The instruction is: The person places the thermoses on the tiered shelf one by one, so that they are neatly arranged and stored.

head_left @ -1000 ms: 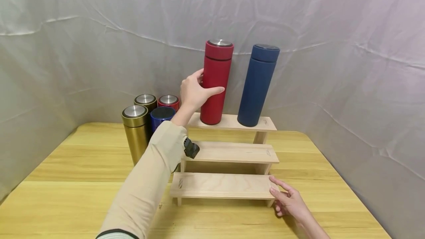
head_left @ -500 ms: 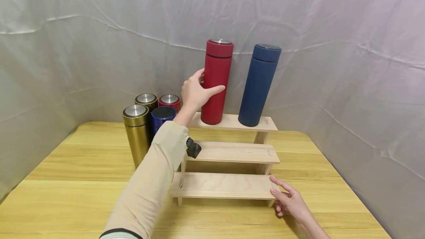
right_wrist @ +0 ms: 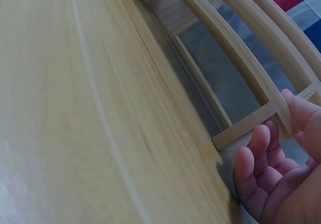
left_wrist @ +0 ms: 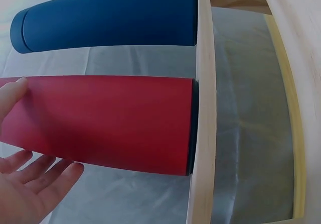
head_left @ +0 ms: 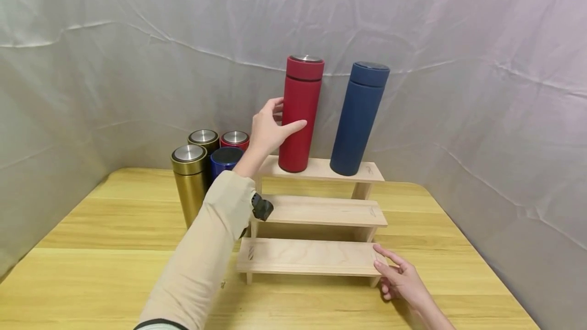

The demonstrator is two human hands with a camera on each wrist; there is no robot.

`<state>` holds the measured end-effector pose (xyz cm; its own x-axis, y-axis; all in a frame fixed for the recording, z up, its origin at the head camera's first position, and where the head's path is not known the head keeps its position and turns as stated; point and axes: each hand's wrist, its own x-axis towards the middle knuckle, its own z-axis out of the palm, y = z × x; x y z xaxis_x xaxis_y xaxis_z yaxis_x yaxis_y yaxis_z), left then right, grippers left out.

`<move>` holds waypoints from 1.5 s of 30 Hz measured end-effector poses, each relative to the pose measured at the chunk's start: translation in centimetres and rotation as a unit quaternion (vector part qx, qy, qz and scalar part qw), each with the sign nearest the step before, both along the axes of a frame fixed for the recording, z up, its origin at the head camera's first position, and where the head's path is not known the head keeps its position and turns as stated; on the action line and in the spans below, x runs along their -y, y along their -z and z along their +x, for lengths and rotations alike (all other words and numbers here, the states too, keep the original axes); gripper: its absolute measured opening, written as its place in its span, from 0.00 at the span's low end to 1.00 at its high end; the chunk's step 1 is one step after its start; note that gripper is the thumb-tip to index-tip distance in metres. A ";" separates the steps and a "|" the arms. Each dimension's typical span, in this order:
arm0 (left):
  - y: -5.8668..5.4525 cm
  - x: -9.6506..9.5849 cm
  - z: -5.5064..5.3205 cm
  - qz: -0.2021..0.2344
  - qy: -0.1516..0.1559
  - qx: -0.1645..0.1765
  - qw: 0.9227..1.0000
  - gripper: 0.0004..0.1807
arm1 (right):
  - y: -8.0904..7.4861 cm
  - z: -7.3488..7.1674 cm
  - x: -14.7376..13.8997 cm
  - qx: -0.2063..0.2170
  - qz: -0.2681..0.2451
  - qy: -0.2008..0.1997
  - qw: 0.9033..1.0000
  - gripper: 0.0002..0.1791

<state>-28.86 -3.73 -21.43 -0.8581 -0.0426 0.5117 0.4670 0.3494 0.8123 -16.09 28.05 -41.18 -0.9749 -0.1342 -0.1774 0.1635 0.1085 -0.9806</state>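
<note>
A red thermos [head_left: 300,111] stands upright on the top step of a three-step wooden display rack [head_left: 312,257]. My left hand [head_left: 268,129] is beside it with the thumb straight across its front. In the left wrist view, the relaxed fingers [left_wrist: 55,181] lie along the thermos's other side, loosely spread. On the same step, to the right, stands a dark blue thermos [head_left: 359,118]. My right hand [head_left: 401,276] grips the right end of the lowest step; in the right wrist view its thumb lies on the board and the other fingers curl by the leg.
Left of the rack, a gold thermos [head_left: 189,182], a darker gold one [head_left: 204,138], a shiny red one [head_left: 235,138] and a shiny blue one [head_left: 224,159] stand close together on the wooden table [head_left: 91,248]. Grey cloth [head_left: 137,75] hangs behind and at both sides.
My left hand has loosened around the red thermos and drawn slightly left, its thumb reaching less far across. The thermos stays on the top step; my right hand holds its place.
</note>
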 end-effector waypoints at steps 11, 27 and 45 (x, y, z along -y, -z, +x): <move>0.1 0.6 0.6 0.021 -0.005 -0.020 1.000 0.25 | 0.0 -0.1 -0.1 0.002 -0.009 -0.005 1.000 0.19; 0.8 1.3 2.5 0.034 -0.010 -0.081 0.996 0.11 | 0.1 0.0 -0.1 -0.002 -0.001 0.005 1.000 0.19; 2.4 2.6 4.8 0.031 0.009 -0.069 0.997 0.09 | 0.0 0.1 0.0 -0.005 -0.002 -0.002 1.000 0.18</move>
